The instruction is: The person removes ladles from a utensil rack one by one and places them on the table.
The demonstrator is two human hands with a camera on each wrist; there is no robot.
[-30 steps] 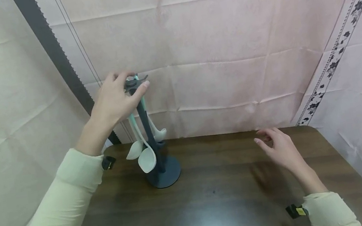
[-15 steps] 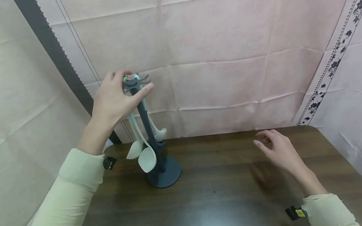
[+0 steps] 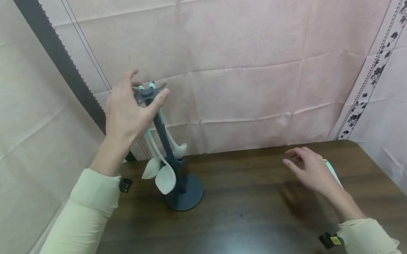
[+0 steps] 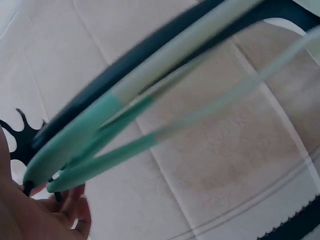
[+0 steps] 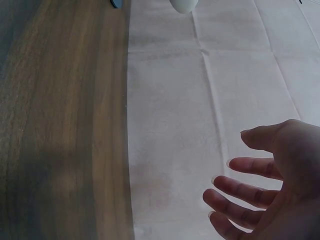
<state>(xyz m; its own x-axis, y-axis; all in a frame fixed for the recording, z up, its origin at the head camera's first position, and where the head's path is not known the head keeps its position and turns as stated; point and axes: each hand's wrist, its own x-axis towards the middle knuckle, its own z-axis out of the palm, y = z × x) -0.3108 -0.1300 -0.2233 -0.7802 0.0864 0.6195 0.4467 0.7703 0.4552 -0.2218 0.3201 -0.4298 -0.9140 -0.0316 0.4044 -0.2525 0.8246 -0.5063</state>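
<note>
A dark utensil stand [image 3: 164, 140] with a hooked top and round base stands upright at the left of the table. Several pale utensils with mint-green handles [image 4: 85, 145] hang from it, among them a spoon [image 3: 166, 180] and a ladle [image 3: 179, 150]. My left hand [image 3: 124, 111] grips the stand's top from the left, thumb along its front hooks and index finger lifted. Other fingers curl beside the hooks in the left wrist view. My right hand [image 3: 311, 173] hovers near the table's far edge, fingers loosely bent, nothing in it. A mint strip [image 3: 333, 173] shows just beyond its outer side.
The brown wooden table [image 3: 256, 206] has rounded far corners. Behind it hangs a pale pink cloth [image 3: 240, 53], with more cloth on both sides. A small dark speck [image 3: 241, 215] lies on the tabletop.
My left index finger has lifted off the stand's top, whose hooks have turned slightly. My right hand has drifted a little left, and the mint strip behind it has come into view.
</note>
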